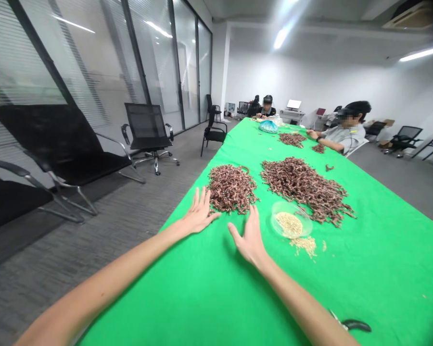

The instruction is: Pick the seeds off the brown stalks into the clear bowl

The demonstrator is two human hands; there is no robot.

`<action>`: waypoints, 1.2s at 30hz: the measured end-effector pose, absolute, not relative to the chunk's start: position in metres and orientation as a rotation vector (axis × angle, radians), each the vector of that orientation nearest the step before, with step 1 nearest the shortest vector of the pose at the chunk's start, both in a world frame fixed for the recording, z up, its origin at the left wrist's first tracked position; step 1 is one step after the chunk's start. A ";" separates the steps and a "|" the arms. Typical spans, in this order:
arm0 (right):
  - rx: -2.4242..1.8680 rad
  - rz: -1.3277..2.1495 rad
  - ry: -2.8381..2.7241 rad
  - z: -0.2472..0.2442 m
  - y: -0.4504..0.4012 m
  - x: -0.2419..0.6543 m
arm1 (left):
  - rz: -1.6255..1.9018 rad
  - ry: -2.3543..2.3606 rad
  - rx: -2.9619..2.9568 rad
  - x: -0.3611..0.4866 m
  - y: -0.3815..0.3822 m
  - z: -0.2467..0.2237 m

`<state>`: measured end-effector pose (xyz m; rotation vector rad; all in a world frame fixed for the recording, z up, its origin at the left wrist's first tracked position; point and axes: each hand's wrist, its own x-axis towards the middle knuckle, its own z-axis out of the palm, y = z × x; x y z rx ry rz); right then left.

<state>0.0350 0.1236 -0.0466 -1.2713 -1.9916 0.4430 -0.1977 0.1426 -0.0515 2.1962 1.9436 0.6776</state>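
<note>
My left hand (199,214) is open, fingers spread, at the left front edge of a pile of small reddish-brown pieces (232,188). Just in front of the same pile, my right hand (249,236) is open too, its thumb apart from the fingers. Neither hand holds anything. A larger brown pile (305,187) spreads out to the right. Between it and my right hand stands a clear round bowl (277,222) with pale yellow bits in it, and more pale bits (306,245) are scattered beside the bowl.
Black-handled pliers (357,325) lie by my right forearm on the green cloth (187,298). Farther back are a blue bag (268,126), smaller brown piles (291,139) and two seated people. Chairs (149,126) stand on the left.
</note>
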 end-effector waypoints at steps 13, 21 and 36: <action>-1.047 0.557 -2.000 -0.027 0.051 0.134 | 0.850 1.978 2.342 -0.191 0.170 -0.045; -1.286 0.472 -1.733 -0.023 0.052 0.241 | 0.957 1.534 2.464 -0.095 0.127 -0.018; -1.484 0.588 -1.639 -0.050 0.082 0.302 | 1.117 1.401 1.912 0.032 0.192 -0.049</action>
